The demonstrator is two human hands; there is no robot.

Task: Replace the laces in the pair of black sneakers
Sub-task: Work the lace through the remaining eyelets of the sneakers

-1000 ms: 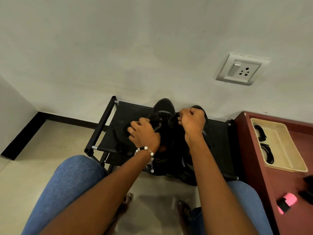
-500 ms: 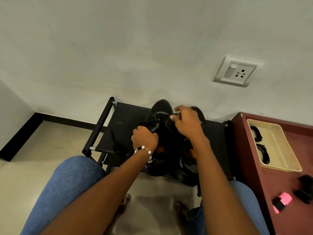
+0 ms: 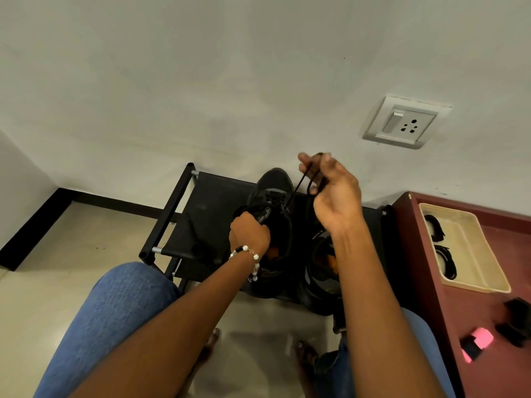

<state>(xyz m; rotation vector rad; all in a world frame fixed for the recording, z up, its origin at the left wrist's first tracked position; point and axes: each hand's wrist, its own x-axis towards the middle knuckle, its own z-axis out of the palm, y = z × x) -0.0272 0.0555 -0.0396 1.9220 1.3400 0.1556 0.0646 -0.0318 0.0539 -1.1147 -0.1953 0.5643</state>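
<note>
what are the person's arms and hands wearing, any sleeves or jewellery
Both forearms are bare, with no sleeves in view. The left hand has a beaded bracelet of white pearl-like, black and amber beads at the wrist, with a short strand hanging from it. The right hand and its wrist show no jewellery.

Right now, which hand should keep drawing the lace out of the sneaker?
Right. The right hand already pinches the black lace, raised above the left sneaker. The left hand grips that sneaker, so it probably serves best as the brace.
</note>
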